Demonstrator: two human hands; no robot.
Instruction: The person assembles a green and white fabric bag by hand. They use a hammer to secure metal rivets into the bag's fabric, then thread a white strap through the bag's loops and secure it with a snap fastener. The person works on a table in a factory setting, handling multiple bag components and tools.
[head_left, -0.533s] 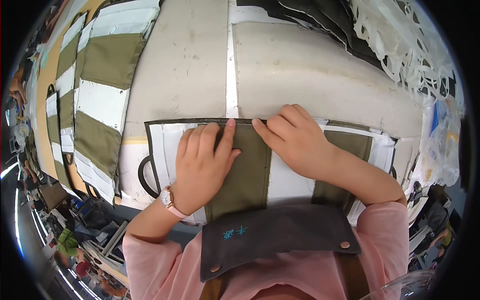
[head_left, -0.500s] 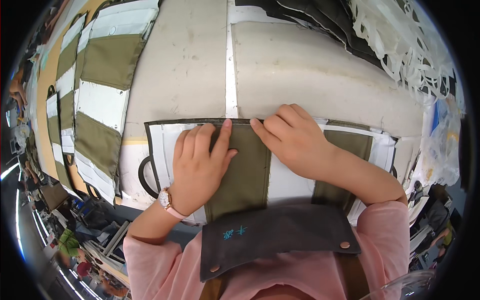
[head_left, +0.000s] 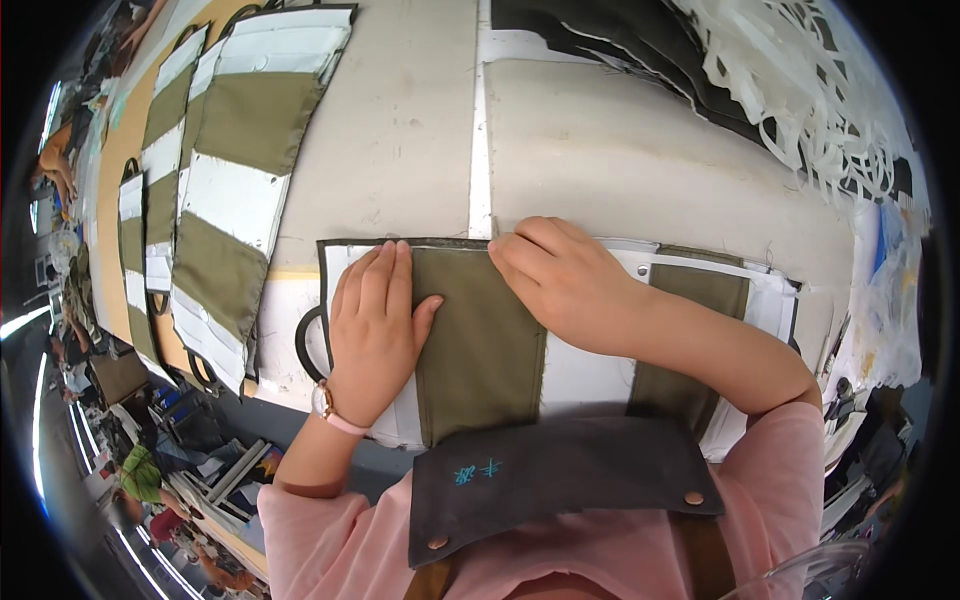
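Note:
In front of me lies a sewn fabric panel [head_left: 482, 345] with olive and white stripes. Dark binding [head_left: 445, 243] runs along its far edge, and a black loop [head_left: 302, 345] sticks out at its left side. My left hand [head_left: 375, 315] rests on the panel's left white part, fingers stretched flat to the far edge, thumb out to the side. My right hand [head_left: 575, 288] has its fingers curled in, their tips closed on the bound edge right of the olive stripe. Its thumb is mostly hidden.
Several similar striped panels [head_left: 235, 215] lie overlapping at the left on the worn pale tabletop [head_left: 390, 140]. Dark fabric [head_left: 640, 45] sits at the far right, beside a heap of white strips [head_left: 800, 90]. Clear plastic [head_left: 885, 300] hangs at the right edge.
My left hand has slid left along the far edge, its index finger now beside the others. The right hand keeps its place at the edge. The whole view has shifted slightly.

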